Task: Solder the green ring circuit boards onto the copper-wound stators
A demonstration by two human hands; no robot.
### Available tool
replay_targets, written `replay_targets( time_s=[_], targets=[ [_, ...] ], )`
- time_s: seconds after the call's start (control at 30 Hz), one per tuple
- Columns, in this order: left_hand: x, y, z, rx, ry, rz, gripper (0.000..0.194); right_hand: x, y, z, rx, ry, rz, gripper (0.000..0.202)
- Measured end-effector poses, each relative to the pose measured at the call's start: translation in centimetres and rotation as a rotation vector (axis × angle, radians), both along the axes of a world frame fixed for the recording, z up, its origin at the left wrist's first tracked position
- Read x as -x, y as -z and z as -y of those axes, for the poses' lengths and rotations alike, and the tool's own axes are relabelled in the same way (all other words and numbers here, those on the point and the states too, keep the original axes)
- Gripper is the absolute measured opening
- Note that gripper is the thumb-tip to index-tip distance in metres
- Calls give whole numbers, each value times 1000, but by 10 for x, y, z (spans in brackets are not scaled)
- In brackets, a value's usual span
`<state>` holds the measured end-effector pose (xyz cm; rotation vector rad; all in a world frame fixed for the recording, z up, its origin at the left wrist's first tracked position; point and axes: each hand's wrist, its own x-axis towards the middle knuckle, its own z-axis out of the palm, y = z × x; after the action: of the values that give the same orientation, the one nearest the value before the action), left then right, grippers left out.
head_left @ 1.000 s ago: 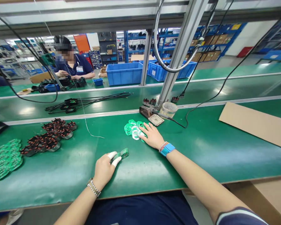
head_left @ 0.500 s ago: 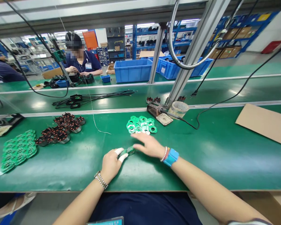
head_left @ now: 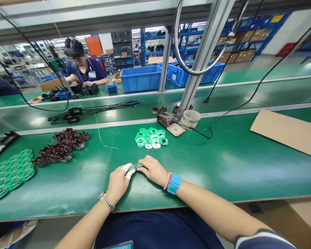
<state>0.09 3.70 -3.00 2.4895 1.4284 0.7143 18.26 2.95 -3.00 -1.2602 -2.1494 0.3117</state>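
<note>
A small stack of green circuit boards [head_left: 133,167] is pinched between the white-covered fingertips of my left hand [head_left: 119,180]. My right hand [head_left: 154,170] grips the other end of that stack with thumb and fingers. Both hands are low over the green bench, near its front edge. Beyond them lies a loose pile of green ring-shaped circuit boards [head_left: 151,137]. A thin pale wire [head_left: 100,135] hangs down and trails onto the bench left of the pile.
Copper-wound motor parts [head_left: 63,147] and a green board panel [head_left: 14,173] lie at left. Behind the pile are a soldering iron in its holder [head_left: 166,119], a sponge [head_left: 176,130] and a clear tub [head_left: 191,118]. Cardboard [head_left: 287,131] lies right; a co-worker [head_left: 86,71] sits across.
My right hand has come from the near side of the board pile back to the stack and closed on it. My left hand keeps its hold. The view has shifted slightly right.
</note>
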Motion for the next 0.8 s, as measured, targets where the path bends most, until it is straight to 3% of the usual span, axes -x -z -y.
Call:
replay_targets(
  time_s=[0.4, 0.5, 0.7, 0.8],
  targets=[
    [-31, -5, -13, 16, -37, -79, 25, -3, -2, 7, 3, 201, 32, 18],
    [-31, -6, -17, 34, 8, -67, 22, -32, -7, 2, 12, 228, 30, 14],
    [-26, -6, -19, 63, 70, -34, 23, -130, -13, -24, 27, 388, 25, 20],
    [-25, -6, -20, 71, 89, -26, 24, -151, -10, -37, 21, 415, 32, 19]
  ],
)
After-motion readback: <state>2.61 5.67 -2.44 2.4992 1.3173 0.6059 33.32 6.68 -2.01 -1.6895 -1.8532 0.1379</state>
